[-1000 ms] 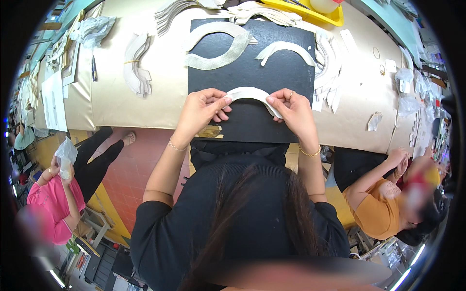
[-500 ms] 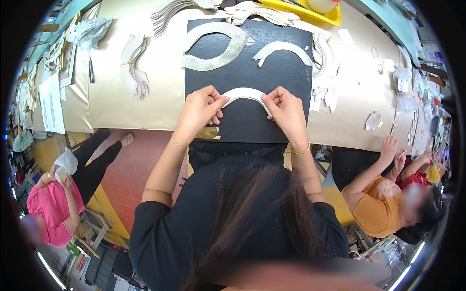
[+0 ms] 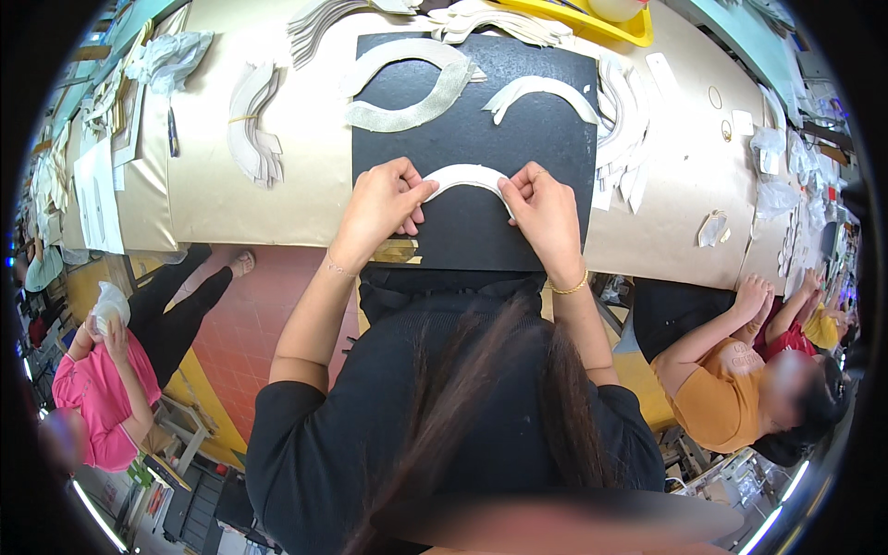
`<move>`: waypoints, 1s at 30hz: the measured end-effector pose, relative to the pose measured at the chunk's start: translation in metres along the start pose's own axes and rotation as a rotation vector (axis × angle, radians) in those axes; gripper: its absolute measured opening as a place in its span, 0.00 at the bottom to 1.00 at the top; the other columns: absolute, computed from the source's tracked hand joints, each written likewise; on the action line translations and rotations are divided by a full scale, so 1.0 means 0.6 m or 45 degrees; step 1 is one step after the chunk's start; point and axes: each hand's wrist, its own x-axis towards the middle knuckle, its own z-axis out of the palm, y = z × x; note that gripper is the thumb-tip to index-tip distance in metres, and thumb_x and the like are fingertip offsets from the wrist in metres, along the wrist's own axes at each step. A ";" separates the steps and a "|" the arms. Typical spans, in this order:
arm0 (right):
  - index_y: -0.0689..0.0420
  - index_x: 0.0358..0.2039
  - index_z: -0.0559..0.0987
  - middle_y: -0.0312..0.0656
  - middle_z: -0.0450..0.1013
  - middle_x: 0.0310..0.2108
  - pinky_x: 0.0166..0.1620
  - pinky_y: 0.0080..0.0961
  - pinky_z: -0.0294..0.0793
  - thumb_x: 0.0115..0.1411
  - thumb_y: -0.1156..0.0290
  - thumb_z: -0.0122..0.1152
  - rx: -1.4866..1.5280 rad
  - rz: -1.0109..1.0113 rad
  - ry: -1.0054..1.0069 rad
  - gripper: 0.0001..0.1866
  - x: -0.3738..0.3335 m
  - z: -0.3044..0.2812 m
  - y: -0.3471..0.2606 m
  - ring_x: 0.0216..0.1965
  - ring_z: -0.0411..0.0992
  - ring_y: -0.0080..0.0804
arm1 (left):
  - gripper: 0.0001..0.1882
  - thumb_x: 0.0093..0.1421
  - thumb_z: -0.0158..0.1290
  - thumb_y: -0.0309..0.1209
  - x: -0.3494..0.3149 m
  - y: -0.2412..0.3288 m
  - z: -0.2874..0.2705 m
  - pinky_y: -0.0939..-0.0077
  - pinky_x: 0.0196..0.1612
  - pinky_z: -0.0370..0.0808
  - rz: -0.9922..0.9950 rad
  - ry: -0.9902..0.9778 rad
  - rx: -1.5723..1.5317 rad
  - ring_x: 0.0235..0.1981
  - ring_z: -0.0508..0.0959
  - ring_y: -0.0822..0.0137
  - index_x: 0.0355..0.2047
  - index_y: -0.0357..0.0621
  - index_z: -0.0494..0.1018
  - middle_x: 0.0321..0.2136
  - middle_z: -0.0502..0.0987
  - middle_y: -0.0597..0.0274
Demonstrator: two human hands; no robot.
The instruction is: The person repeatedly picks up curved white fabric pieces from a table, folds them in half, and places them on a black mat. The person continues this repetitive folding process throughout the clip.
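Fingers (image 3: 428,189) of the left hand (image 3: 381,205) and the right hand (image 3: 545,215) pinch a curved white strip (image 3: 467,173) near its ends, spanning between them over a black board (image 3: 467,239). Uneven pulling could kink it, or a loose pinch let an end slip. Its long axis runs sideways between the fingers, bowing beyond them, ends pointing nearer.

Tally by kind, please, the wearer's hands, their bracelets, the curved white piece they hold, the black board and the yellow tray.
Hands: 2 (left hand, right hand)
Bracelets: 2 (left bracelet, right bracelet)
Curved white piece: 1
Black board: 1
Yellow tray: 1
Total: 7
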 end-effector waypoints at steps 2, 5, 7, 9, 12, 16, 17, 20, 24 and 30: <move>0.60 0.27 0.77 0.42 0.76 0.16 0.28 0.28 0.74 0.62 0.66 0.64 -0.032 -0.021 0.004 0.12 0.001 0.001 0.000 0.18 0.77 0.33 | 0.16 0.64 0.61 0.36 0.001 0.003 0.001 0.83 0.12 0.66 0.012 0.014 0.020 0.10 0.74 0.76 0.28 0.37 0.72 0.13 0.76 0.62; 0.60 0.27 0.76 0.42 0.76 0.16 0.29 0.29 0.74 0.62 0.66 0.63 -0.066 -0.025 -0.002 0.12 0.002 0.001 0.001 0.19 0.78 0.35 | 0.16 0.62 0.63 0.35 0.000 0.005 -0.003 0.81 0.12 0.64 -0.001 0.064 0.144 0.09 0.71 0.76 0.26 0.38 0.70 0.12 0.74 0.62; 0.60 0.27 0.76 0.42 0.75 0.16 0.29 0.30 0.74 0.62 0.66 0.63 -0.080 -0.019 -0.007 0.12 0.002 0.001 0.002 0.20 0.78 0.36 | 0.17 0.61 0.63 0.36 -0.007 0.003 -0.015 0.79 0.12 0.66 -0.064 0.089 0.193 0.08 0.72 0.75 0.25 0.39 0.70 0.11 0.74 0.62; 0.63 0.28 0.77 0.42 0.76 0.17 0.26 0.24 0.73 0.63 0.66 0.64 -0.102 -0.040 -0.013 0.13 0.002 0.002 0.005 0.18 0.77 0.29 | 0.17 0.59 0.65 0.36 -0.016 -0.001 -0.037 0.74 0.16 0.69 -0.096 0.084 0.253 0.10 0.74 0.70 0.25 0.39 0.69 0.11 0.74 0.60; 0.64 0.29 0.77 0.42 0.76 0.18 0.24 0.22 0.72 0.64 0.66 0.64 -0.122 -0.086 0.000 0.13 0.003 0.003 0.007 0.17 0.76 0.25 | 0.16 0.58 0.65 0.34 -0.033 -0.007 -0.055 0.68 0.21 0.71 0.008 0.253 0.459 0.13 0.75 0.63 0.26 0.39 0.69 0.11 0.73 0.60; 0.64 0.29 0.77 0.42 0.76 0.18 0.24 0.22 0.72 0.64 0.66 0.64 -0.128 -0.094 -0.005 0.13 0.004 0.003 0.004 0.16 0.76 0.26 | 0.10 0.58 0.62 0.30 -0.047 -0.016 -0.002 0.61 0.41 0.74 0.724 0.531 0.662 0.39 0.80 0.54 0.33 0.38 0.73 0.38 0.80 0.48; 0.63 0.29 0.77 0.43 0.76 0.18 0.25 0.25 0.73 0.63 0.67 0.64 -0.104 -0.065 -0.018 0.12 0.004 0.002 0.002 0.18 0.76 0.29 | 0.12 0.58 0.62 0.27 -0.050 -0.018 0.023 0.61 0.52 0.73 0.954 0.531 0.715 0.49 0.77 0.52 0.43 0.41 0.77 0.49 0.76 0.50; 0.61 0.31 0.77 0.45 0.77 0.18 0.29 0.30 0.75 0.62 0.67 0.64 -0.035 0.001 -0.044 0.10 -0.001 -0.004 -0.002 0.21 0.78 0.35 | 0.26 0.56 0.60 0.25 -0.036 -0.024 0.082 0.58 0.60 0.68 1.336 0.200 0.743 0.61 0.71 0.52 0.57 0.40 0.72 0.59 0.71 0.51; 0.64 0.35 0.77 0.42 0.78 0.22 0.27 0.23 0.75 0.62 0.70 0.65 0.036 0.041 -0.048 0.09 -0.016 -0.024 0.007 0.22 0.78 0.26 | 0.29 0.56 0.60 0.28 -0.022 -0.033 0.098 0.58 0.63 0.65 1.288 0.173 0.968 0.63 0.68 0.53 0.60 0.40 0.70 0.60 0.70 0.53; 0.63 0.37 0.77 0.43 0.78 0.24 0.30 0.24 0.75 0.61 0.72 0.65 0.067 0.109 -0.053 0.09 -0.040 -0.039 0.026 0.24 0.78 0.28 | 0.29 0.57 0.59 0.31 -0.020 -0.033 0.108 0.58 0.63 0.64 1.278 0.217 1.047 0.61 0.68 0.55 0.60 0.42 0.70 0.58 0.70 0.54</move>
